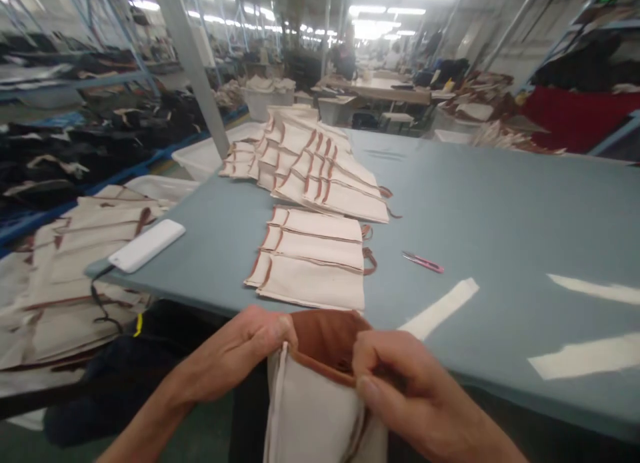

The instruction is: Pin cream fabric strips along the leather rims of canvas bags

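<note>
A cream canvas bag [315, 410] with a brown lining and brown trim hangs just below the near edge of the grey-blue table [500, 216]. My left hand [240, 350] grips its left rim and my right hand [400, 383] pinches its right rim, holding the mouth open. Right beyond my hands, a short stack of flat cream bags [313, 260] lies on the table. A longer fanned row of the same bags [310, 166] stretches away behind it.
Pink thread snips [423, 262] lie right of the short stack. A white power bank [147, 245] with a black cable sits at the table's left corner. White tape strips [440, 308] mark the table. More cream bags [65, 276] are piled at left, near white bins [200, 158].
</note>
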The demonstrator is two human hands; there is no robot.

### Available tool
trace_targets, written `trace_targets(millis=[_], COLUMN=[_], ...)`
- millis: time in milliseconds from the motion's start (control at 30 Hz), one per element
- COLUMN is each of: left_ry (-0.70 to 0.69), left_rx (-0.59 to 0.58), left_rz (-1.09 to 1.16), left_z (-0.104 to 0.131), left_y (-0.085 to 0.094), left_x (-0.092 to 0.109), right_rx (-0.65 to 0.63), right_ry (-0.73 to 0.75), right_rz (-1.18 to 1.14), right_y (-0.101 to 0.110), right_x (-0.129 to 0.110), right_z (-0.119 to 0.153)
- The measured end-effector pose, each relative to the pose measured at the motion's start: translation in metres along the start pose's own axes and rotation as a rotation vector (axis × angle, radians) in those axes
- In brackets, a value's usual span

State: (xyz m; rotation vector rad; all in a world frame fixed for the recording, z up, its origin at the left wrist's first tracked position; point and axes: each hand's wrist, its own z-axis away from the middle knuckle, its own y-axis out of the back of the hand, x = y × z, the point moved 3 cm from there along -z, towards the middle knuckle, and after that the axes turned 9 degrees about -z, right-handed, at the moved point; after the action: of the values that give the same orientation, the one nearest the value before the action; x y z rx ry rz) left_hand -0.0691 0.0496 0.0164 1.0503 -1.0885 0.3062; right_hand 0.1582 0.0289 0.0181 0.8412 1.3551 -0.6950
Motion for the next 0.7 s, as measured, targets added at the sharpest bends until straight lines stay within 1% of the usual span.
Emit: trace_targets(millis=[67,100,167,300,367,500,600,700], left_ry=[0.014,0.018,0.021,0.065,0.067,0.106,0.099,0.082], left_rx=[0.030,0.022,-0.027,-0.118,-0.136,-0.115,-0.112,-0.102], left_rz=[0.065,0.080,0.112,0.235,0.287,0.350,0.384,0.406], left_z=[0.004,0.006,0.010,0.012,0.012,0.011,0.012,0.015], left_y=[0.004,0.005,0.002,-0.004,-0.006,-0.009,-0.011,-0.010], left_x=[-0.003,-0.005,-0.007,-0.009,-0.007,-0.001,0.001,0.000], right_rx=[0.023,0.030,0.029,0.020,0.022,0.017,0.003,-0.004], right_ry=[-0.040,-0.061,-0.097,-0.114,-0.104,-0.091,-0.081,-0.038], right_rz=[-0.043,-0.062,-0.092,-0.084,-0.054,0.010,0.058,0.077], right_y=[0.009,0.012,0.015,0.012,0.010,0.008,0.004,-0.001], right_x=[0.005,0.009,0.018,0.028,0.027,0.024,0.024,0.022], right_z=[0.004,0.004,0.004,-0.002,-0.005,-0.006,-0.008,-0.011])
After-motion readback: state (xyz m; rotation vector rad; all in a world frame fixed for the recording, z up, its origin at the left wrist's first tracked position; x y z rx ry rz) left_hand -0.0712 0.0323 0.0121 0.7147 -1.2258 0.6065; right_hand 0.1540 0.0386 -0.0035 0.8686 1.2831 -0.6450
